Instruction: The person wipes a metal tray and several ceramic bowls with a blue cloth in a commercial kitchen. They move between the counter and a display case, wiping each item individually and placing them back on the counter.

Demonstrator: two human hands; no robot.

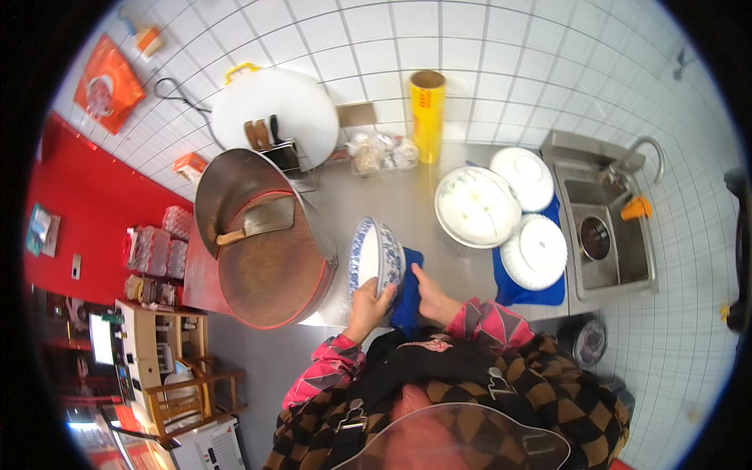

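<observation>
Tipped on its side, a white bowl with a blue floral pattern is gripped at the rim by my left hand. A blue cloth hangs against the bowl's outer face. My right hand holds the cloth's right edge, thumb up and fingers partly hidden behind it. Both are held above the front of the stainless steel counter. To the right, a large white bowl with a faint leaf pattern leans beside two upturned white bowls. Another blue cloth lies under them.
A cleaver rests on a round chopping block with a tall metal guard at left. Behind stand a knife rack, a white round board and a yellow film roll. A steel sink is at right.
</observation>
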